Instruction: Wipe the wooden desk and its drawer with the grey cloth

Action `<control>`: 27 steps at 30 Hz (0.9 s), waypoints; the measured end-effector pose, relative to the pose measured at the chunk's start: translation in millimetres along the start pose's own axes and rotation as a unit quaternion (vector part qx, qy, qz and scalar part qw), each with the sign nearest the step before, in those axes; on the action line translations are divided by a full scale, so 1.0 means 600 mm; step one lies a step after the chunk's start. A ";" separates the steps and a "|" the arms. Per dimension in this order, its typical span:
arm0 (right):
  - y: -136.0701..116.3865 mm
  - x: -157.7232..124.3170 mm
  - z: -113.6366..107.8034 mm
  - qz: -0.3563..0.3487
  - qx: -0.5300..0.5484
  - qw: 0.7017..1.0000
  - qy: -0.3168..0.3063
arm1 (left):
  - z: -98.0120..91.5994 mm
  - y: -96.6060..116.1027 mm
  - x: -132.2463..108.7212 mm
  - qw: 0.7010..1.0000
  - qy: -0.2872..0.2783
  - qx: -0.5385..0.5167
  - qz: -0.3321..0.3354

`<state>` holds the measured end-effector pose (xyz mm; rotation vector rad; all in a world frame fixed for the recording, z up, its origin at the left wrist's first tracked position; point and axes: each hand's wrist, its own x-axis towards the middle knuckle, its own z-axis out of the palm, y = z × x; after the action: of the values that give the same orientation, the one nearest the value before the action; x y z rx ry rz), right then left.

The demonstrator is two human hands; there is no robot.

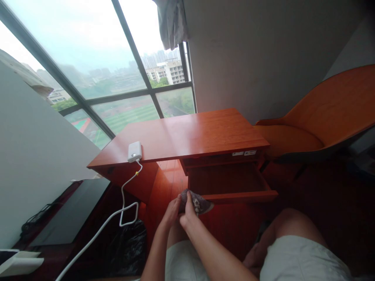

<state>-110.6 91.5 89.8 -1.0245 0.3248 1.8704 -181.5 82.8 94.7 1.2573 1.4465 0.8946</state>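
My left hand (172,210) and my right hand (189,214) are close together above my lap, in front of the desk. Between them is a dark grey-brown folded cloth (202,206) with a pale patterned patch; its exact kind is unclear. The right hand is closed on the cloth, its thumb lying on top. Along the cloth's left side press the left fingers, partly hidden. Just beyond the hands, a reddish wooden drawer (246,196) is pulled out from under the desk (202,132), and the cloth's tip overlaps its front edge from my viewpoint.
A white power bank (135,150) stands on the desk's left end, with a white cable (101,230) running down toward me. An orange chair (316,121) is at the right. A black plastic bag (129,246) lies at the lower left, and a large window (96,58) is behind the desk.
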 end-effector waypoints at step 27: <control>-0.309 -0.025 -0.200 -0.260 -0.143 0.909 0.292 | 0.038 -0.019 -0.018 0.992 0.113 0.052 0.020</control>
<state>108.6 106.3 63.4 -1.6857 0.0965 1.1173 -162.8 68.7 80.3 1.2971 1.6693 1.0268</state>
